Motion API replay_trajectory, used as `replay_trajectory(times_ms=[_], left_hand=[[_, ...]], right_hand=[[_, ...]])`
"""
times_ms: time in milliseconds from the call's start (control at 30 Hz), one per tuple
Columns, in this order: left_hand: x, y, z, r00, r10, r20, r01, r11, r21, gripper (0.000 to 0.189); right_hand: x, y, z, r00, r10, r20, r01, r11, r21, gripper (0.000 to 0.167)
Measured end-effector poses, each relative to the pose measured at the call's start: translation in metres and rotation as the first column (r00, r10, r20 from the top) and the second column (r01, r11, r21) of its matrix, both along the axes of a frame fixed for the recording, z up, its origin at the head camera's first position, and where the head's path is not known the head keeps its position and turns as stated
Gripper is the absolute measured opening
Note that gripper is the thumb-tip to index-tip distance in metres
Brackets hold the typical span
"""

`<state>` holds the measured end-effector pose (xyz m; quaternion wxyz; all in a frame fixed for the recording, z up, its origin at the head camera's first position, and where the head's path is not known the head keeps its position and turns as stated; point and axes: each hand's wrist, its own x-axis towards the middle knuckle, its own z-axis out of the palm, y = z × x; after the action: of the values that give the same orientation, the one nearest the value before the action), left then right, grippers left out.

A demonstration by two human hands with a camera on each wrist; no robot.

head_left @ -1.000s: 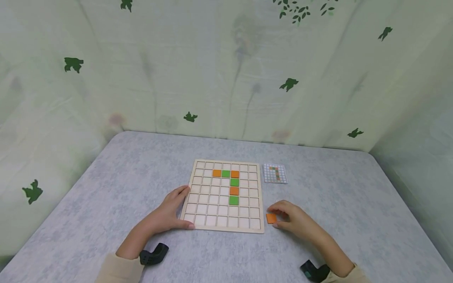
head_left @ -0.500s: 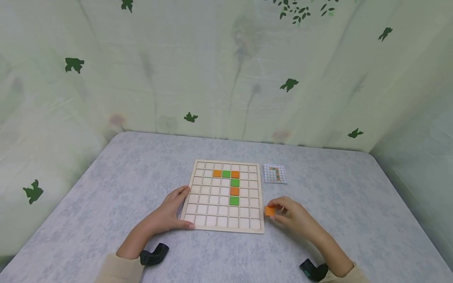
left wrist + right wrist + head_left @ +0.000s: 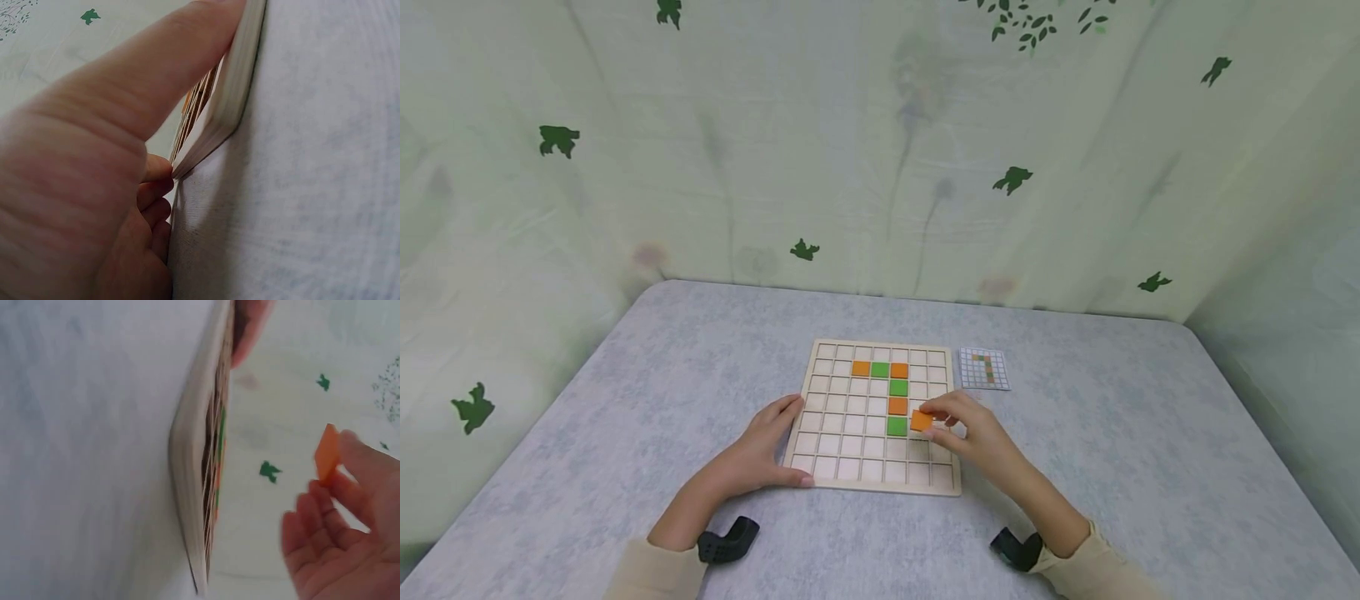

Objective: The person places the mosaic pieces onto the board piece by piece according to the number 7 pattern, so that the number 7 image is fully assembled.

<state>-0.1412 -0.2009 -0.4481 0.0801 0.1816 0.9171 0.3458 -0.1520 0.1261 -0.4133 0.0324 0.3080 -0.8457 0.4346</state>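
A square wooden grid board (image 3: pixel 880 490) lies on the table in the head view. Several orange and green tiles are set in its cells, in a row that turns down a column. My left hand (image 3: pixel 760 450) holds the board's near left corner, thumb on the front edge and fingers along the left side. My right hand (image 3: pixel 981 437) pinches a loose orange tile (image 3: pixel 921 421) between thumb and fingers over the right part of the board. In the right wrist view this orange tile (image 3: pixel 326 453) is apart from the board; the other fingers are loosely bent.
A small pattern card (image 3: pixel 984 368) with a printed grid and coloured squares lies right of the board's far corner. The grey table (image 3: pixel 700 350) ends at the back against a pale curtain (image 3: pixel 850 167) printed with green shapes.
My right hand has picked the orange tile up from the table beside the board and moved it left, over the board. The left hand and board have stayed put.
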Motion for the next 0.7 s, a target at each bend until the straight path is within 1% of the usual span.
replay_trajectory(times_ms=[33, 133, 267, 400, 500, 700], left_hand=[[0.0, 0.0, 0.0, 1.0, 0.0, 0.0, 0.0, 1.0, 0.001, 0.117], [-0.001, 0.001, 0.0, 1.0, 0.002, 0.002, -0.002, 1.0, 0.002, 0.117], [-0.001, 0.001, 0.0, 1.0, 0.006, 0.002, -0.006, 1.0, 0.0, 0.118], [-0.001, 0.001, 0.0, 1.0, 0.008, 0.005, -0.008, 1.0, 0.001, 0.118], [-0.001, 0.001, 0.0, 1.0, 0.01, 0.008, -0.01, 1.0, 0.004, 0.118], [-0.001, 0.001, 0.001, 1.0, 0.007, 0.01, -0.007, 1.0, 0.0, 0.119]], right_hand=[[-0.001, -0.004, -0.003, 1.0, 0.019, -0.003, -0.019, 1.0, -0.001, 0.028], [-0.001, -0.014, -0.011, 0.998, 0.051, 0.03, -0.051, 0.999, 0.009, 0.026], [-0.001, -0.022, -0.021, 0.995, 0.036, 0.097, -0.042, 0.998, 0.052, 0.024], [-0.001, -0.026, -0.03, 0.995, 0.022, 0.093, -0.033, 0.993, 0.109, 0.022], [-0.001, -0.027, -0.032, 0.996, 0.02, 0.085, -0.032, 0.989, 0.147, 0.021], [0.001, -0.027, -0.028, 0.992, 0.018, 0.127, -0.041, 0.982, 0.182, 0.027]])
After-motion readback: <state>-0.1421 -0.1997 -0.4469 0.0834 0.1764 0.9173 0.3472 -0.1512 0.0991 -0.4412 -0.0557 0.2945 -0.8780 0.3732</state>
